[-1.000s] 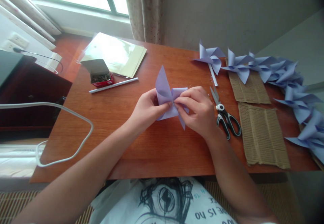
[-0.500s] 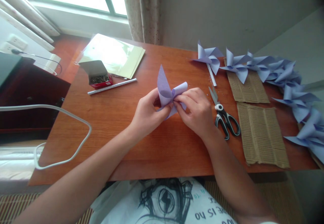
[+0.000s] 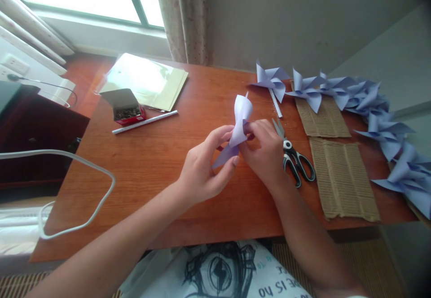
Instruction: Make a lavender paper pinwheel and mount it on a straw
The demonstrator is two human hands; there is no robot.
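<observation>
A lilac paper pinwheel is lifted a little above the wooden table and turned nearly edge-on to me. My left hand pinches its lower blade from the left. From the right, my right hand grips its centre; the fingertips are partly hidden behind the paper. A thin white tip sticks up behind the top blade. Black-handled scissors lie just right of my right hand.
A row of several finished lilac pinwheels runs along the right edge, over two corrugated cardboard pieces. A red box of small pins, a white stick and pale paper sheets lie at the left. A white cable loops off the left edge.
Both hands lifted the pinwheel and turned it from lying flat toward me to nearly edge-on; it shifted slightly right. My left hand moved lower on the paper.
</observation>
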